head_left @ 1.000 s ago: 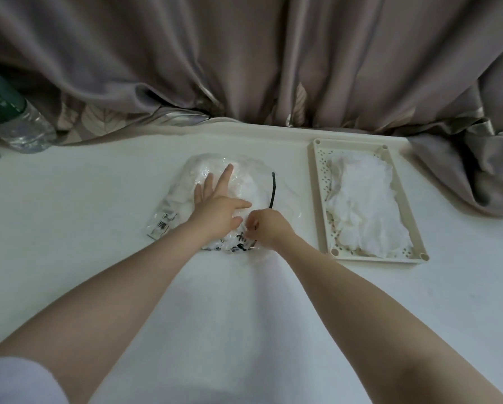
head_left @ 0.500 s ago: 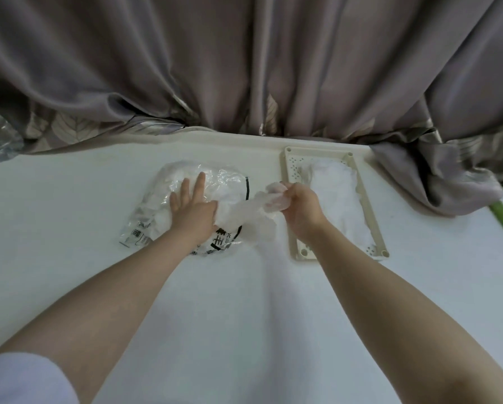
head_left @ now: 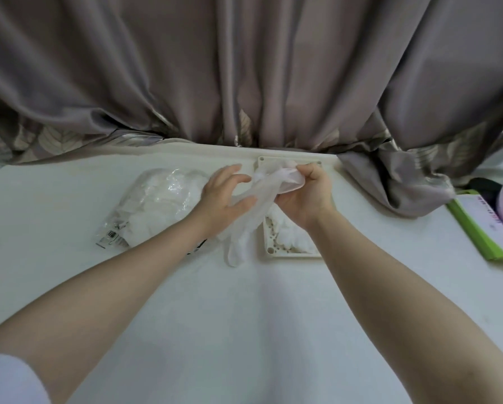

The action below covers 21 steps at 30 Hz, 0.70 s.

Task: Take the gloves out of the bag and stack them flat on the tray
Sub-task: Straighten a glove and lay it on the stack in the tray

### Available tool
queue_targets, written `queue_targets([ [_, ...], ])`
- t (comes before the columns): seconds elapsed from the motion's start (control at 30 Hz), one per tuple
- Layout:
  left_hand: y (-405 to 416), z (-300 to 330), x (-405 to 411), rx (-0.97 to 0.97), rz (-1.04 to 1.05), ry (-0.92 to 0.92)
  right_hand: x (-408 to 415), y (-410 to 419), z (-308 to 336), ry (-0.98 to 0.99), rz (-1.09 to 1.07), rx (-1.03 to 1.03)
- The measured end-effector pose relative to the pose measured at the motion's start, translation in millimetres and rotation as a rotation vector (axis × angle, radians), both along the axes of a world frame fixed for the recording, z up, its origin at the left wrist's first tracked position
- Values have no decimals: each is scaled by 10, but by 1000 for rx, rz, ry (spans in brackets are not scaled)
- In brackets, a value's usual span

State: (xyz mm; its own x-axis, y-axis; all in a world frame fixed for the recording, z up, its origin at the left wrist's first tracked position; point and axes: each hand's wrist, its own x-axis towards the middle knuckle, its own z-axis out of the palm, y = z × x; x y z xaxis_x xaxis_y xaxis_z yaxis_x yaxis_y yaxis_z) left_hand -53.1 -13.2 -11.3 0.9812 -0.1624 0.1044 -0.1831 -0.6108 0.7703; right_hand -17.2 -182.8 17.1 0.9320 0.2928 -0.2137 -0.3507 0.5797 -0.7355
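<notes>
Right hand [head_left: 304, 199] holds glove [head_left: 254, 211] (seemingly translucent) above tray [head_left: 269, 243].

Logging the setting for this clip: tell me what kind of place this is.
Probably a home or a makeshift workspace, not a factory: a plain white table pushed against long grey curtains, with a green-edged box lying at the right. Nothing industrial shows.

Likely home: draped curtain [head_left: 244, 68] (leaf-patterned hem) behind white table [head_left: 215, 316].

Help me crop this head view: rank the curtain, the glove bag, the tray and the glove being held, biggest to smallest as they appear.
1. Curtain, by far.
2. Bag.
3 and 4. Tray and held glove: unsure, since the right hand covers much of the tray and the glove hangs crumpled.
</notes>
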Motion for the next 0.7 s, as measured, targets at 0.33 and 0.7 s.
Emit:
queue_targets([
  [0.33, -615, 225, -82, -538, -124, 505, -28, -786, 65, -105, -14, 20],
  [0.7, -1059, 308, 3, -755, -168, 605, -104, -1289, 219, -119, -98, -437],
])
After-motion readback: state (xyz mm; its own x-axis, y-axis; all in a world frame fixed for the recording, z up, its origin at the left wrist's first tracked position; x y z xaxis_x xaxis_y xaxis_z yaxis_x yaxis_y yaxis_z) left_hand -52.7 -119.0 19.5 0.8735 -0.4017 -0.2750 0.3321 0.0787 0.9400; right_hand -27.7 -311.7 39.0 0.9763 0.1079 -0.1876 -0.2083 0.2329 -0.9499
